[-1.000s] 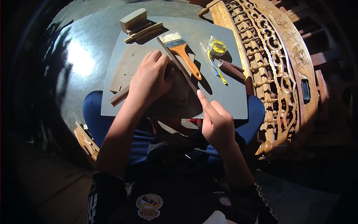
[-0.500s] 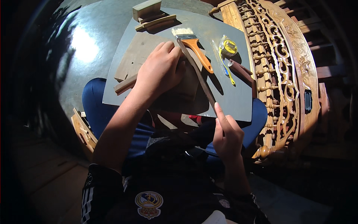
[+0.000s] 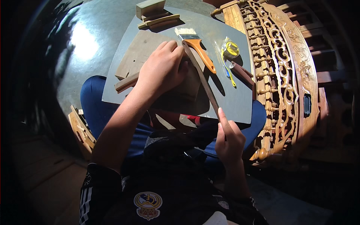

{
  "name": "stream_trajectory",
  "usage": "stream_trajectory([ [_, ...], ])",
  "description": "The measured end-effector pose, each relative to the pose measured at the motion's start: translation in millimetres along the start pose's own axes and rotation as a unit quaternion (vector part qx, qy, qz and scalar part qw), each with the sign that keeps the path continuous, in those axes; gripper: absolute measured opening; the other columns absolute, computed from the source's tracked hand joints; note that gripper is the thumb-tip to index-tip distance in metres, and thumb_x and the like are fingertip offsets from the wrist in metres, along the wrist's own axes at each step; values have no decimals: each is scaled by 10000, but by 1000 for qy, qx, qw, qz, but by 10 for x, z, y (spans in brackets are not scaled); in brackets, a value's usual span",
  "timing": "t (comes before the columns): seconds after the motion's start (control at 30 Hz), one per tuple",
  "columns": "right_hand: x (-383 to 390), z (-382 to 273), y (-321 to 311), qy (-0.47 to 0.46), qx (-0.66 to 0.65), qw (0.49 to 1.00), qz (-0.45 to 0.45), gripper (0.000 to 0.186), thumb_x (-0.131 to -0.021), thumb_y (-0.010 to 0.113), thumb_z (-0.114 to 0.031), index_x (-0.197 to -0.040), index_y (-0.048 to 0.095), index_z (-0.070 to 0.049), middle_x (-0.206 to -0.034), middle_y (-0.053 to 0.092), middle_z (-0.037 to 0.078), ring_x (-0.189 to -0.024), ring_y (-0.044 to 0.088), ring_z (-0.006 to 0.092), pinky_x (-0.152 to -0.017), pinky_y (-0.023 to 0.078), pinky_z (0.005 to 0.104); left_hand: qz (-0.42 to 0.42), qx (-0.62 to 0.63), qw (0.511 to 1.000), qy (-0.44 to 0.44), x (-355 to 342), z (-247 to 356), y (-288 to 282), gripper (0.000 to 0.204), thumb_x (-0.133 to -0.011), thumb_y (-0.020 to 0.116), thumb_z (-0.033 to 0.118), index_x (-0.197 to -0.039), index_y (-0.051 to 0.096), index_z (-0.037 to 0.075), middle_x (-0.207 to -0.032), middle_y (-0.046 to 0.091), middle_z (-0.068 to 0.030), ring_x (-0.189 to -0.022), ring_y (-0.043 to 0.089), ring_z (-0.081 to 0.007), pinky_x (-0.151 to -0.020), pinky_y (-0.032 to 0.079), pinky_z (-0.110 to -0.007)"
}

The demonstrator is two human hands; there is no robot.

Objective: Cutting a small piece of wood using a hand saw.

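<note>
From where I stand, taking twelve o'clock as straight away from the seated person, the grey worktop [image 3: 234, 107] is fairly crowded. A flat brush [image 3: 196, 47] with an orange handle lies at one o'clock from its middle, close alongside the long dark strip [image 3: 202, 78] and crowding its far end. A yellow tape measure [image 3: 231, 48] sits at two o'clock, a reddish-brown wood piece [image 3: 242, 73] at three, and a pale block [image 3: 150, 9] with a thin stick [image 3: 159, 21] near it at eleven. Well off toward three o'clock, past the edge, stands carved wooden furniture [image 3: 296, 71].

The strip slants across the worktop right of centre, its far end aimed at eleven o'clock and its near end at five. The right hand [image 3: 229, 140] has its fingers closed on that near end, index finger stretched along it. A wooden bar [image 3: 126, 83] on a flat board [image 3: 131, 58] runs from eight o'clock toward two, passing under the left hand [image 3: 161, 67].

That hand's fingers are curled downward, but its back covers them, so I cannot tell how tightly they grip. It hides the bar's other end too, and whether strip and bar touch is unclear. The strip's very end disappears inside the right hand; the furniture's far side sinks into shadow.
</note>
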State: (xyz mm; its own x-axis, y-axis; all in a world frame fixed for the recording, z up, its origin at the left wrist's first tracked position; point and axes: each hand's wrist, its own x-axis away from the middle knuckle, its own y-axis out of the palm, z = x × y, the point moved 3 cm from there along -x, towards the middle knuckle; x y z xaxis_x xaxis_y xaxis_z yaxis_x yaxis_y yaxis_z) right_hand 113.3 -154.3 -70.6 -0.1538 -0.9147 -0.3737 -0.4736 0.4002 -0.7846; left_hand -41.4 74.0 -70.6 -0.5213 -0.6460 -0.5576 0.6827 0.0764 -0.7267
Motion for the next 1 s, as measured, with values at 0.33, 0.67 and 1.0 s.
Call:
stream_trajectory([
  [0.33, -671, 13, 328, -32, -19, 999, 16, 535, -861, 606, 129, -1363, 665, -47, -713, 528, 145, -587, 533, 280, -596, 479, 348, -3, 10, 1000, -16, 6, 15, 34, 173, -838, 735, 144, -956, 688, 27, -945, 624, -140, -974, 637, -341, -848, 532, -436],
  [0.67, -77, 25, 111, -34, 29, 999, 6, 591, -840, 584, 124, -1408, 620, -34, -679, 458, 96, -509, 483, 232, -486, 430, 348, -4, -6, 1000, -31, -5, -52, 26, 187, -841, 737, 157, -974, 692, 33, -957, 633, -135, -980, 637, -338, -850, 532, -433],
  [1.0, -693, -3, 382, -86, 37, 995, 19, 631, -814, 608, 104, -1422, 619, -65, -736, 485, 101, -544, 551, 270, -530, 486, 374, -7, -1, 1000, -15, 5, 7, 54, 180, -846, 740, 163, -971, 693, 42, -947, 627, -124, -977, 635, -323, -843, 534, -428],
])
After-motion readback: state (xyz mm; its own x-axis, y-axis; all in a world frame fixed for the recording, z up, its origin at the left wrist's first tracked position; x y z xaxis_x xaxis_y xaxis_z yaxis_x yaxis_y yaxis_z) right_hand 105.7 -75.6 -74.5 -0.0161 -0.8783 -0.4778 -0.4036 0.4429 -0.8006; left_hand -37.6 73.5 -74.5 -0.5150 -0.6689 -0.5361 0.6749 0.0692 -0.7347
